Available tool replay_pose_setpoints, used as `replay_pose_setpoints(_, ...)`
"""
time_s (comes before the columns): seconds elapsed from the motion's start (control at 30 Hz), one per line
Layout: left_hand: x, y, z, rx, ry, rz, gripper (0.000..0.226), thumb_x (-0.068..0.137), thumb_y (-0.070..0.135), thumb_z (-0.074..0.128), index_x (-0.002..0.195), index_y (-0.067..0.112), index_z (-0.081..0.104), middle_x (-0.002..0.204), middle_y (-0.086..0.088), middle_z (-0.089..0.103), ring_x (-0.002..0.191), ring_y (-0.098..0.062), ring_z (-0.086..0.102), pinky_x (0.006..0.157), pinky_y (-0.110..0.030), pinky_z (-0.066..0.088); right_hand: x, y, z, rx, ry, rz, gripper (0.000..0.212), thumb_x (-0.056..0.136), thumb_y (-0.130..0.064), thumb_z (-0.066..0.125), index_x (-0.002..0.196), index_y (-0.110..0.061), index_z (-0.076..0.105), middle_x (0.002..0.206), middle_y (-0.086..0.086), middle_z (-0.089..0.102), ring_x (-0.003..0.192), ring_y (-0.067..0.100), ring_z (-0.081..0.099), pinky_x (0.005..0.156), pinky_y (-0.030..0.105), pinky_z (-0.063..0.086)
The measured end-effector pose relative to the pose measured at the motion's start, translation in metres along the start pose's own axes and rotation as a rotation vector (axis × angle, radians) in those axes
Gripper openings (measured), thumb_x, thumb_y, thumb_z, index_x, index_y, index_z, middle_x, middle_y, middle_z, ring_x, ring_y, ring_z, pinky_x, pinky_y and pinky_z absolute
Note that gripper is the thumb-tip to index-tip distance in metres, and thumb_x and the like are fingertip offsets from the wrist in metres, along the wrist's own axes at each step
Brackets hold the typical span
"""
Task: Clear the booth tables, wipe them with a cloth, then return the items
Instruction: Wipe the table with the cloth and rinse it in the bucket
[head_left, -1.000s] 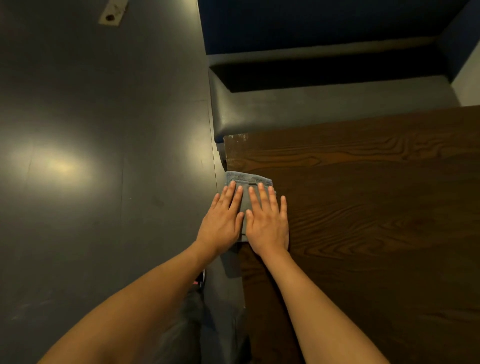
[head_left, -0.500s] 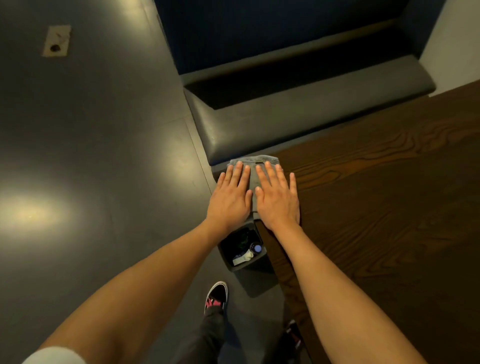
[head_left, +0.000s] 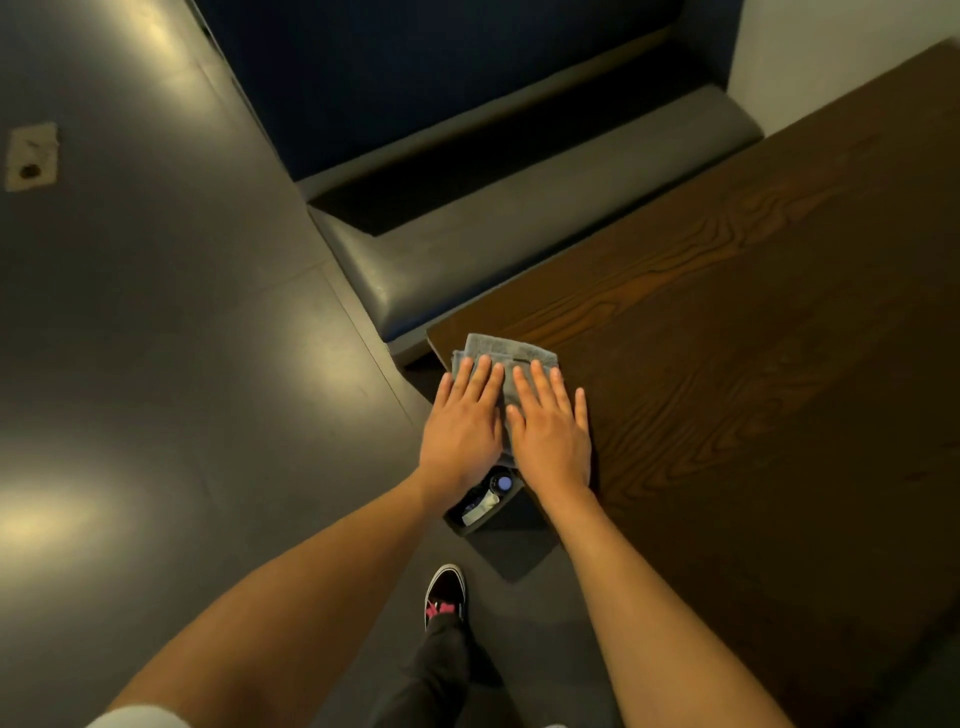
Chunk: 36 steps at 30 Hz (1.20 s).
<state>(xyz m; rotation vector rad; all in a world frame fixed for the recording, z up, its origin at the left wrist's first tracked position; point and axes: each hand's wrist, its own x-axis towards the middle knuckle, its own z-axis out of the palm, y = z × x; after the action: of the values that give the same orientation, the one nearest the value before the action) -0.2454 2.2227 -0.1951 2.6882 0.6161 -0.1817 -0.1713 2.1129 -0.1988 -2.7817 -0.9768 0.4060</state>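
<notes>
A folded grey cloth (head_left: 506, 356) lies on the near left corner of the dark wooden booth table (head_left: 753, 374). My left hand (head_left: 462, 421) presses flat on the cloth's left part, fingers straight, partly over the table's edge. Beside it, my right hand (head_left: 550, 431) lies flat on the cloth's right part, its little finger on the bare wood. Both hands cover most of the cloth.
A small black bin (head_left: 483, 501) with a bottle and paper in it stands on the floor under the table's edge. A grey padded bench (head_left: 519, 244) with a dark blue back runs behind the table. My shoe (head_left: 444, 595) is on the dark floor (head_left: 156, 364).
Both hands slid the cloth along the table's left edge toward the far corner by the bench. The view swung, so the bin and my shoe came into sight.
</notes>
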Motion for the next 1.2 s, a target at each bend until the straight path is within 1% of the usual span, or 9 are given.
replay_pose_setpoints(0.17, -0.059, 0.043, 0.022, -0.026, -0.033, 0.038, 0.058, 0.108, 0.039, 0.025, 0.16, 0.024, 0.005, 0.167, 0.001, -0.002, 0.15, -0.016, -0.017, 0.125, -0.038, -0.01, -0.077, 0.03, 0.007, 0.035, 0.033, 0.062, 0.061, 0.1, -0.047, 0.013, 0.155, -0.029, 0.031, 0.163, -0.005, 0.026, 0.152, 0.016, 0.02, 0.121, 0.047, 0.016)
replay_pose_setpoints(0.4, -0.134, 0.122, 0.053, 0.017, -0.085, 0.12, 0.056, 0.11, 0.037, 0.023, 0.161, 0.023, 0.005, 0.168, 0.0, -0.002, 0.147, -0.015, -0.02, 0.122, -0.035, -0.014, -0.185, 0.091, 0.011, 0.002, 0.03, 0.158, 0.061, 0.1, -0.047, 0.012, 0.154, -0.029, 0.034, 0.161, -0.004, 0.031, 0.149, 0.017, 0.027, 0.119, 0.047, 0.021)
replay_pose_setpoints(0.53, -0.178, 0.176, 0.075, 0.062, -0.12, 0.19, 0.059, 0.109, 0.038, 0.024, 0.161, 0.021, 0.003, 0.169, -0.002, -0.003, 0.146, -0.015, -0.022, 0.12, -0.035, -0.016, -0.252, 0.133, 0.015, 0.007, 0.058, 0.238, 0.058, 0.101, -0.046, 0.017, 0.151, -0.027, 0.04, 0.158, -0.003, 0.037, 0.147, 0.018, 0.033, 0.116, 0.048, 0.029)
replay_pose_setpoints(0.73, -0.219, 0.237, 0.106, 0.06, -0.182, 0.283, 0.062, 0.109, 0.037, 0.031, 0.161, 0.02, 0.002, 0.169, -0.003, -0.004, 0.145, -0.015, -0.022, 0.122, -0.037, -0.013, -0.324, 0.18, 0.019, -0.002, 0.126, 0.335, 0.052, 0.103, -0.043, 0.021, 0.149, -0.028, 0.04, 0.156, -0.004, 0.038, 0.146, 0.017, 0.032, 0.116, 0.046, 0.026)
replay_pose_setpoints(0.83, -0.233, 0.266, 0.12, 0.064, -0.223, 0.363, 0.069, 0.106, 0.04, 0.04, 0.161, 0.02, 0.003, 0.168, -0.003, -0.003, 0.146, -0.015, -0.02, 0.122, -0.036, -0.013, -0.356, 0.2, 0.021, 0.022, 0.203, 0.405, 0.044, 0.102, -0.036, 0.041, 0.144, -0.025, 0.05, 0.15, 0.0, 0.048, 0.14, 0.02, 0.045, 0.114, 0.045, 0.031)
replay_pose_setpoints(0.93, -0.24, 0.285, 0.13, 0.088, -0.235, 0.448, 0.063, 0.107, 0.04, 0.037, 0.161, 0.021, 0.01, 0.169, -0.002, 0.005, 0.152, -0.016, -0.009, 0.122, -0.035, -0.012, -0.379, 0.211, 0.023, 0.18, 0.26, 0.51, 0.047, 0.094, -0.029, 0.063, 0.14, -0.024, 0.056, 0.146, 0.001, 0.055, 0.129, 0.021, 0.057, 0.107, 0.044, 0.043)
replay_pose_setpoints(1.03, -0.235, 0.294, 0.128, 0.017, -0.22, 0.489, 0.055, 0.107, 0.036, 0.037, 0.159, 0.023, 0.024, 0.167, 0.0, 0.021, 0.155, -0.015, 0.008, 0.122, -0.031, -0.007, -0.377, 0.209, 0.017, 0.656, 0.337, 0.657, 0.042, 0.101, -0.023, 0.055, 0.143, -0.026, 0.052, 0.146, -0.002, 0.055, 0.129, 0.017, 0.054, 0.098, 0.031, 0.048)
replay_pose_setpoints(1.1, -0.227, 0.296, 0.121, -0.082, -0.216, 0.508, 0.052, 0.105, 0.03, 0.047, 0.155, 0.024, 0.034, 0.162, 0.002, 0.033, 0.153, -0.013, 0.02, 0.121, -0.028, -0.003, -0.37, 0.2, 0.009, 1.087, 0.351, 0.8, 0.044, 0.105, -0.023, 0.046, 0.149, -0.026, 0.044, 0.15, 0.001, 0.05, 0.134, 0.018, 0.05, 0.101, 0.03, 0.046)
replay_pose_setpoints(1.2, -0.211, 0.296, 0.11, -0.185, -0.248, 0.522, 0.048, 0.104, 0.021, 0.049, 0.151, 0.024, 0.041, 0.154, 0.002, 0.046, 0.146, -0.011, 0.034, 0.122, -0.028, 0.007, -0.359, 0.183, 0.004, 1.389, 0.376, 0.951, 0.051, 0.106, -0.029, 0.044, 0.155, -0.031, 0.031, 0.152, 0.003, 0.045, 0.137, 0.025, 0.047, 0.098, 0.033, 0.042)
